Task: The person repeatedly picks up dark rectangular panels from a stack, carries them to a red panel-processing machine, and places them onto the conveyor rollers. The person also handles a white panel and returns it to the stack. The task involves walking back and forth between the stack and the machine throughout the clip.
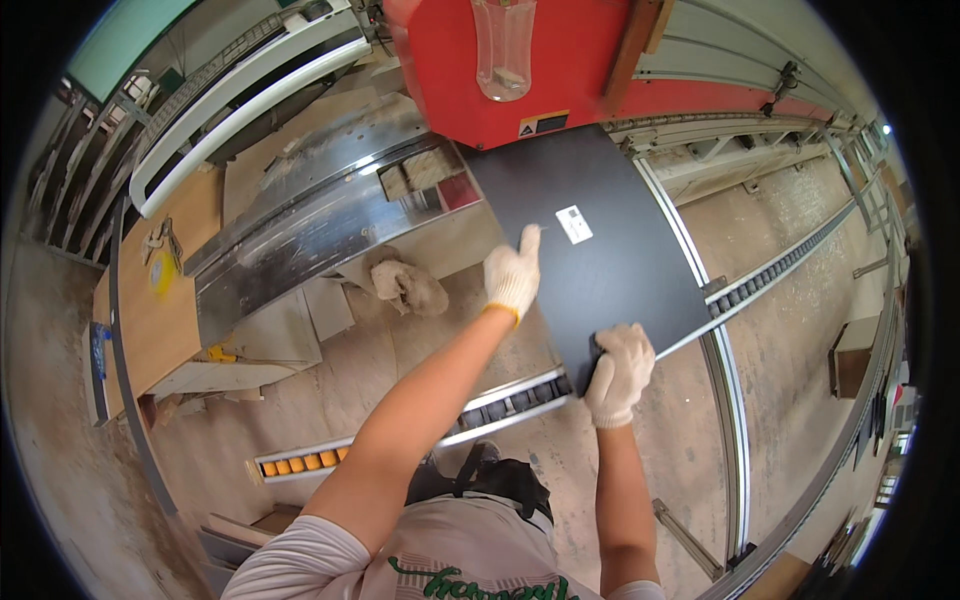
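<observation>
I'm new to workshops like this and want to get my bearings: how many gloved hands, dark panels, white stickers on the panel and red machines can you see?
White-gloved hands: 2, left hand and right hand
Dark panel: 1
White sticker: 1
Red machine: 1
Total: 5

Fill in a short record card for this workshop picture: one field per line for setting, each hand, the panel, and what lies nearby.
Setting: workshop with a dusty floor, seen from above
Left hand: white glove, flat on the left edge of the dark panel
Right hand: white glove, gripping the panel's near corner
Panel: flat, dark grey, small white label on top, far end at the red machine
Support: roller rail under the panel's near edge
Nearby: crumpled rag on the floor, wooden bench at left
</observation>
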Available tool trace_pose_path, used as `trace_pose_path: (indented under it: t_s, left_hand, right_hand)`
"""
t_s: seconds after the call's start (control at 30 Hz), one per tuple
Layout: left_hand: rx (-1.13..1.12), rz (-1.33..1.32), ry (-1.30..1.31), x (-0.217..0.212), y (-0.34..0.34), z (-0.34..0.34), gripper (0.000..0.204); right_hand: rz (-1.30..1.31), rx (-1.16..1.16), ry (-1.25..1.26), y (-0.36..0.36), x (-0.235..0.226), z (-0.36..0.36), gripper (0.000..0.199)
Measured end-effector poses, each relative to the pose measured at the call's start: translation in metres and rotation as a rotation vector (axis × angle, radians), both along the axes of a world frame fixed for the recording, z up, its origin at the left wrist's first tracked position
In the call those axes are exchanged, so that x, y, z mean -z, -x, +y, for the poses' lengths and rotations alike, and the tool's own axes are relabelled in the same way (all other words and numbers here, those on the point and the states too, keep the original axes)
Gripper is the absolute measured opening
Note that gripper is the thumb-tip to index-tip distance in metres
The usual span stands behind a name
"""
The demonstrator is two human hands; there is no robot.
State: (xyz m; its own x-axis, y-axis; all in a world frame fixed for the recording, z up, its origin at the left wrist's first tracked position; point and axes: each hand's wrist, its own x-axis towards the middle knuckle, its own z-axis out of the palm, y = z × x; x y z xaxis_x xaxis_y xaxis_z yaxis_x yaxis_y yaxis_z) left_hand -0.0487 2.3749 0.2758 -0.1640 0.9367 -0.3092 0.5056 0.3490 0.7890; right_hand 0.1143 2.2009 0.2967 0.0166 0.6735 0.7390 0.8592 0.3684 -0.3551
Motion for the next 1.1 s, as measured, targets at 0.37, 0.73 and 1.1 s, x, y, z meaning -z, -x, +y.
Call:
trace_pose_path:
  t_s: [0.37,0.73,1.1]
  left_hand:
    - [0.620,-0.039,-0.524,-0.076,0.058,-0.233,0.053]
    - [0.188,0.108,0.081,-0.018,0.278,-0.537,0.018]
    - [-0.774,0.780,0.352,0.083,0.542,-0.868,0.040]
  right_hand:
    - [-0.131,0.291,0.033,-0.123,0.023,0.029,0.031]
    - [-0.960,0.512,0.480,-0.188,0.023,0.043,0.036]
    - [-0.081,0.441,0.457,0.034,0.096,-0.049,0.060]
